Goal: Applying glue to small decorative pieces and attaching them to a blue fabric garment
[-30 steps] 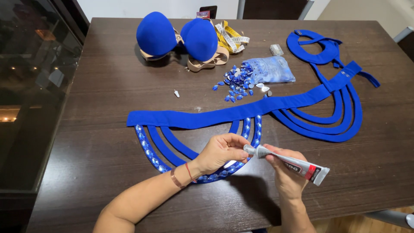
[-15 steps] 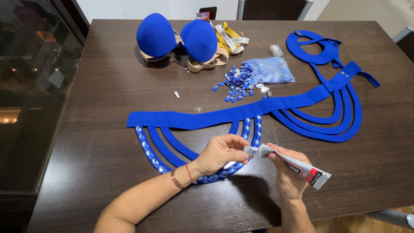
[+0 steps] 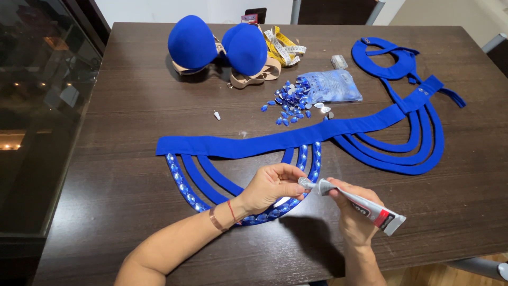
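- While your right hand (image 3: 353, 216) grips the glue tube (image 3: 355, 203), nozzle toward 9 o'clock, your left hand (image 3: 271, 186) pinches its tip, fingers closed.
- Step, I judge: gluing gems on the blue strap piece (image 3: 275, 142), at 12 o'clock from both hands.
- Next needs approx. a small squeeze; loose gems (image 3: 290, 100) wait further at 12.

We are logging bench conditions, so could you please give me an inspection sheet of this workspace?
Surface: dark wooden table, with clutter spread over it.
Job's things: blue strap piece, its outer loop lined with gems; glue tube.
Clutter: loose gems, gem bag, blue padded cups, tape measure, blue collar, small cap.
Grippers: left hand at the tube's nozzle; right hand holds the tube.
Cables: nothing seen.
Surroundings: glass panel on the left, chair behind.
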